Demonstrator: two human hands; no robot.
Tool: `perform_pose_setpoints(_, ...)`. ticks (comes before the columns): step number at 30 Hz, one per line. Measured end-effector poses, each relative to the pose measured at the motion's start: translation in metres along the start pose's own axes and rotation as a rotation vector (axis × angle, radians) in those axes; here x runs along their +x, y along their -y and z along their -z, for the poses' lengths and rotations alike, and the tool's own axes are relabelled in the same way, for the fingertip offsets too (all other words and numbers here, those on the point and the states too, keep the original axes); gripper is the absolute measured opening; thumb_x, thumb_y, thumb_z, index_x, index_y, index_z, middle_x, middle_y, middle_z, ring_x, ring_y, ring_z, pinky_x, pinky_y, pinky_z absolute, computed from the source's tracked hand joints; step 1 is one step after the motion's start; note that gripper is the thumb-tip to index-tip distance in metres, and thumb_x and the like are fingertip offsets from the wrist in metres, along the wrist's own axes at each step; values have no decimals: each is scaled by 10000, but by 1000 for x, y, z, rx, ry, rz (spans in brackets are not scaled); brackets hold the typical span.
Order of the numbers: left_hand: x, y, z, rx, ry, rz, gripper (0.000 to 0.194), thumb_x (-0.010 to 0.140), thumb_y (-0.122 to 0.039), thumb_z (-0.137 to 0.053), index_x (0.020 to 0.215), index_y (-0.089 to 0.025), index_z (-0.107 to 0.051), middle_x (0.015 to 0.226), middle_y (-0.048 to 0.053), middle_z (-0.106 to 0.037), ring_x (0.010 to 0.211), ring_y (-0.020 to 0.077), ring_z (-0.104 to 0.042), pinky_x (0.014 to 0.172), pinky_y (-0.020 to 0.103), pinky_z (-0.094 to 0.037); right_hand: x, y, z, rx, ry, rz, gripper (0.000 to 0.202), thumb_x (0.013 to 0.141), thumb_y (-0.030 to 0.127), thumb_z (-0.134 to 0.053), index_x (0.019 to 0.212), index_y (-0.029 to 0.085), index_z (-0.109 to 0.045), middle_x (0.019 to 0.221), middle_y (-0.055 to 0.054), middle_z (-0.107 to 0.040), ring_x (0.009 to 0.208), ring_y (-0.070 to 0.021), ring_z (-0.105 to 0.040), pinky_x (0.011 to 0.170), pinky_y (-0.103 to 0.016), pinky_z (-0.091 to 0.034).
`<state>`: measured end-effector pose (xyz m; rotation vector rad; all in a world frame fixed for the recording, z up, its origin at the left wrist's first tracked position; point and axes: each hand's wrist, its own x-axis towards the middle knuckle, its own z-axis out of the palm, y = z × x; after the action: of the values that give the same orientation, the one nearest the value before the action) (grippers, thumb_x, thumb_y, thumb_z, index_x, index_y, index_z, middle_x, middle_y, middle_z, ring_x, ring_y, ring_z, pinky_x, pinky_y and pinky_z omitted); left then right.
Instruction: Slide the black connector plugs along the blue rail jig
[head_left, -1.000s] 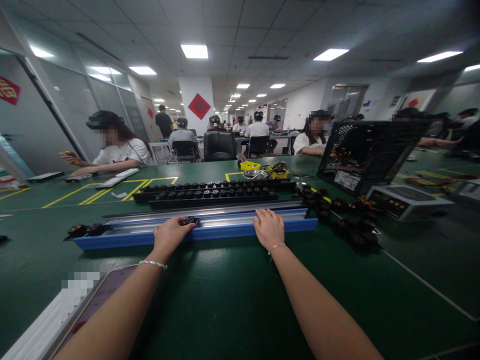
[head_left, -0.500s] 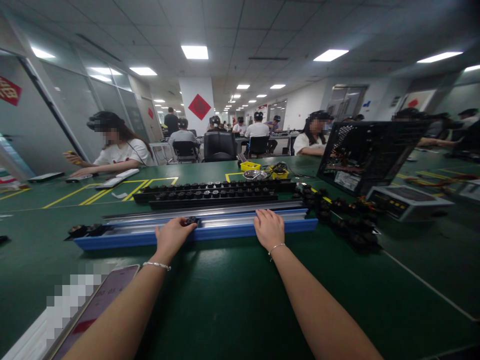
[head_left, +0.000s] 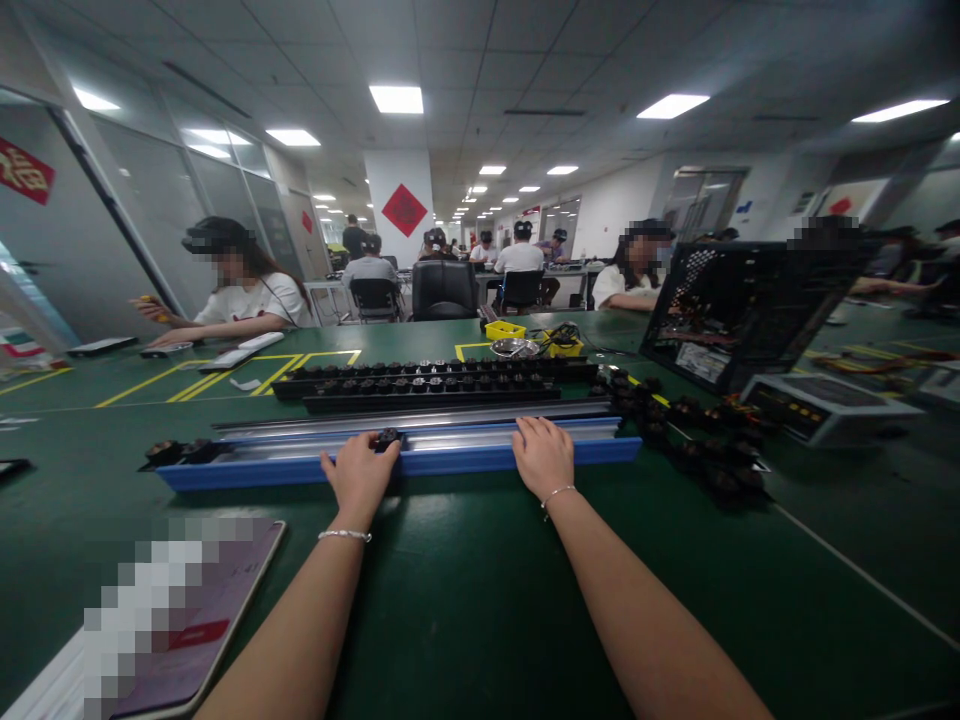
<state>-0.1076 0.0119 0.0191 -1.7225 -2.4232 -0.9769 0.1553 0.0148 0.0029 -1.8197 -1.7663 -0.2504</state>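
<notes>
A long blue rail with a silver channel (head_left: 450,463) lies across the green table in front of me. My left hand (head_left: 362,470) has its fingers closed on a small black part (head_left: 388,437) in the channel, left of the rail's middle. My right hand (head_left: 544,458) rests over the rail further right, its fingers wrapped over the front edge. More black parts (head_left: 199,450) sit at the rail's left end. Behind it lie a thin dark rail (head_left: 285,425) and two black strips carrying rows of round black parts (head_left: 435,384).
Black parts (head_left: 720,460) lie heaped at the right. Behind them stand a grey power supply box (head_left: 825,405) and an open black computer case (head_left: 750,310). A phone (head_left: 202,620) lies front left. Yellow trays (head_left: 505,330) and a metal dish (head_left: 516,347) are further back. People sit across the table.
My left wrist and forearm have swung to the right, uncovering more of the phone. The left fingers stay at the black part, and the right hand keeps its place on the rail.
</notes>
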Motion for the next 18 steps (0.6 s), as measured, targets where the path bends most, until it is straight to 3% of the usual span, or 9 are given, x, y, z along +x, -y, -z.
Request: perform_pose_setpoints(18, 0, 2, 0, -13, 34, -7, 381, 750, -549, -498, 970, -289, -669, 1126, 47, -658, 1117, 266, -519, 1076, 538, -94, 0, -1, 0, -4, -5, 4, 414, 899, 347, -322, 1189, 224, -592, 1240, -50, -586, 1187, -220, -437, 986, -395, -263)
